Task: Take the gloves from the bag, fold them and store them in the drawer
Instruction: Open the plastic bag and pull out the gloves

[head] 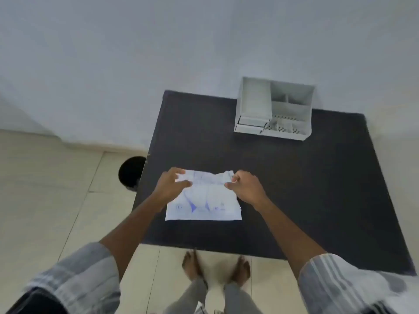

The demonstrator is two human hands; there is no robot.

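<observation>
Both hands reach out over a dark table (294, 189) and meet at the far edge of a flat white bag (204, 200). Left hand (169, 183) pinches the bag's far left corner, thumb underneath and fingers curled over the top. Right hand (246, 185) grips the far right corner in the same way, fingers closed on the crumpled plastic. That far edge is lifted and wrinkled between the two hands, while the near part of the bag lies flat on the table, closer to the person than either hand, with blue print showing (the lettering is too blurred to read). Whether any gloves are out of the bag cannot be told; none show apart from it.

Well beyond the hands, at the table's far right, stands a white organiser (274, 107) with open compartments and a small drawer (250, 125) at its lower left front, which looks closed. Striped sleeves cover both upper arms.
</observation>
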